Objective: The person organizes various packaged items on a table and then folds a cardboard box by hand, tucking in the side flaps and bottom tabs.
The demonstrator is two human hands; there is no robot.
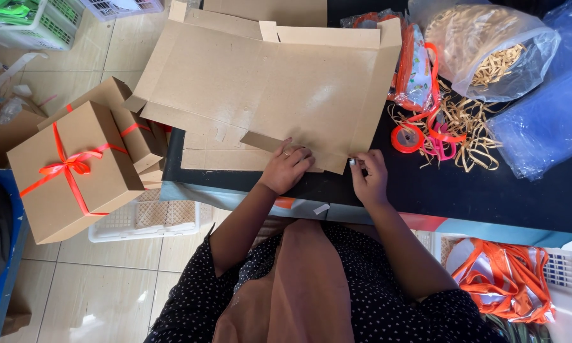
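You wear a dark top scattered with small white dots, its sleeves ending near the elbow, so your forearms are bare down to the hands. A plain brown cloth, like a scarf or apron panel, hangs down the middle of your front. A thin ring [286, 154] sits on a finger of your left hand [288, 169]. Your right hand [370, 176] shows no jewellery.

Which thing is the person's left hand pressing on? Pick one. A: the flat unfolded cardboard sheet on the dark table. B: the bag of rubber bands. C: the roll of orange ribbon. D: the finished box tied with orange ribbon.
A: the left hand lies palm-down on a flap of the flat cardboard sheet, while the right hand pinches its lower corner edge.
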